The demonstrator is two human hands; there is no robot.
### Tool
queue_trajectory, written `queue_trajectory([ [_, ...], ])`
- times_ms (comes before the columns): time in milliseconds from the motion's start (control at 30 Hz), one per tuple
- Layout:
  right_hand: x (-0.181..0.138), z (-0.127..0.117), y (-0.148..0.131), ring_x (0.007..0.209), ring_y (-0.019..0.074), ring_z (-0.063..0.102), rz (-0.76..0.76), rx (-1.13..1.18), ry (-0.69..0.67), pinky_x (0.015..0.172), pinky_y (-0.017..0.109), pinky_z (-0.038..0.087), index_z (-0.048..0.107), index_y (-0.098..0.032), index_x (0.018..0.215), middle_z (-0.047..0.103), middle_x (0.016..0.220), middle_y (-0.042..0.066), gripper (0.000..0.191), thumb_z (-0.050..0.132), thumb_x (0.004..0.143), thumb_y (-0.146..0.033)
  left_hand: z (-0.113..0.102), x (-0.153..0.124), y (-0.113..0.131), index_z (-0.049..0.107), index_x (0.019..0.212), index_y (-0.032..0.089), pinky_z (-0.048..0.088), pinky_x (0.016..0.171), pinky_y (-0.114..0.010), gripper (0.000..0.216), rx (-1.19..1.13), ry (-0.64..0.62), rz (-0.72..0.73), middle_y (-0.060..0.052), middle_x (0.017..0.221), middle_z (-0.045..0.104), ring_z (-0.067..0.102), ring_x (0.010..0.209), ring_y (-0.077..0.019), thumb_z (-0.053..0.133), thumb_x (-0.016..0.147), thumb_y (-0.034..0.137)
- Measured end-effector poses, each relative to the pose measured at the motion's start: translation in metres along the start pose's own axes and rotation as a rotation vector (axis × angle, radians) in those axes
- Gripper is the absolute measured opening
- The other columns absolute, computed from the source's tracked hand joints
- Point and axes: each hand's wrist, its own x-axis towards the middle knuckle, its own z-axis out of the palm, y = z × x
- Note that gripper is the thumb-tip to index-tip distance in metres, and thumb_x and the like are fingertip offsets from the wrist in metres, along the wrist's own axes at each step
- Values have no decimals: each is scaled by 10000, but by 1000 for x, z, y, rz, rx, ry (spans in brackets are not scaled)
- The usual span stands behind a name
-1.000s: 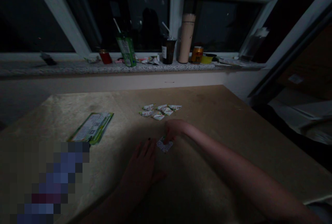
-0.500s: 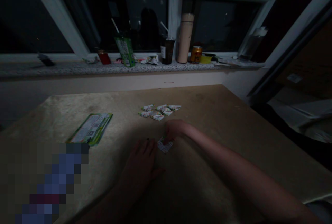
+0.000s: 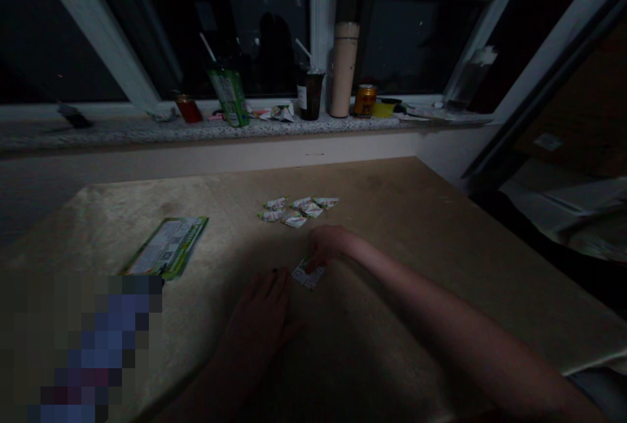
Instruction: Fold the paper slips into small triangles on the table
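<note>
A small piece of printed white-and-green wrapper (image 3: 307,279) lies on the table between my hands. My right hand (image 3: 328,242) reaches over it from the right, fingers curled, with fingertips pressed down on its upper part; the grip itself is partly hidden. Palm down on the table, my left hand (image 3: 260,312) rests just left of the wrapper, its fingers stretched out and the thumb apart. Beyond both hands sits a loose group of several small folded wrapper pieces (image 3: 294,221), white with green edges.
On the left of the table (image 3: 392,214) lies a flat green-and-white packet (image 3: 166,247), with a pixelated area below it. Along the windowsill (image 3: 274,128) stand a green cup (image 3: 230,96), a dark cup (image 3: 309,98), a tall thermos (image 3: 344,70) and an orange can (image 3: 365,102).
The whole view has shifted slightly, so things appear a little further left. Both hands stay in nearly the same places, the right one still on the wrapper.
</note>
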Motion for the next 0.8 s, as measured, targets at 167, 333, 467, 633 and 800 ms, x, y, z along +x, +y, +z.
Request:
queue_trajectory([
  [167, -5, 15, 13, 614, 162, 579, -82, 19, 126, 606, 264, 343, 659, -199, 567, 617, 567, -3, 324, 735, 627, -508, -5, 3, 1, 555, 1235, 71, 358, 988, -478, 521, -54, 58, -47, -175, 1270, 564, 516, 1146, -325, 465, 895, 456],
  [333, -11, 36, 26, 621, 112, 538, -210, 143, 260, 743, 290, 285, 640, -172, 652, 579, 593, -52, 288, 698, 730, -443, -7, 12, 0, 529, 1265, 182, 344, 1013, -411, 391, -169, 84, 68, -72, 1333, 528, 466, 1211, -256, 444, 918, 342],
  [467, -15, 49, 38, 609, 93, 506, -333, 204, 339, 767, 301, 257, 629, -158, 669, 555, 601, -60, 261, 635, 810, -378, -9, 16, 1, 538, 1256, 181, 316, 1024, -430, 375, -177, 74, 76, -67, 1298, 560, 485, 1179, -253, 458, 915, 315],
  [633, -25, 53, 52, 723, 125, 545, -482, 363, 375, 819, 295, 280, 655, -183, 800, 601, 710, -46, 133, 689, 767, -308, -9, 18, -1, 533, 1261, 196, 364, 969, -417, 373, -220, 49, 50, -57, 1259, 589, 504, 1127, -244, 479, 909, 308],
  [800, -31, 55, 51, 705, 130, 550, -454, 384, 458, 783, 283, 321, 666, -185, 777, 597, 694, -46, 202, 764, 676, -330, -7, 21, -3, 546, 1241, 217, 387, 963, -404, 334, -312, 37, 12, -41, 1253, 588, 502, 1111, -233, 467, 924, 288],
])
